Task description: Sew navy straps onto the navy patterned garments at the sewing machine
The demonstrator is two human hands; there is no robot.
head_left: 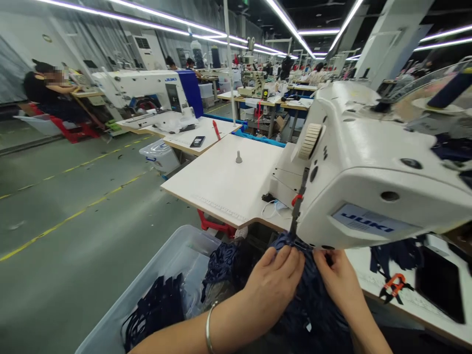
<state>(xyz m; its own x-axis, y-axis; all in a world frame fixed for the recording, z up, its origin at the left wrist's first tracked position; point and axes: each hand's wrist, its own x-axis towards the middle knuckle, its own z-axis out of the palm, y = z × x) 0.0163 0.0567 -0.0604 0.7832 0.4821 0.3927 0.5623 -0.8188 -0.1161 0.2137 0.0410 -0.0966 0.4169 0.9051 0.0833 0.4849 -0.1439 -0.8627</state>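
Navy fabric (313, 305) hangs in folds below the head of a white sewing machine (372, 157), its upper edge by the needle area. The fingers of my left hand (273, 282) are closed on this fabric, left of the machine head. My right hand (337, 275) pinches the same fabric just to the right, partly under the head, with some fingertips hidden. A silver bangle (208, 329) circles my left wrist. The exact stitching spot is covered by the machine and my fingers.
At lower left, a clear plastic bin (121, 290) holds navy strips (158, 305). Orange-handled snips (395, 286) and a dark tablet-like slab (440, 282) lie at right. A white worktable (217, 177) extends ahead. Another person (47, 91) sits far left.
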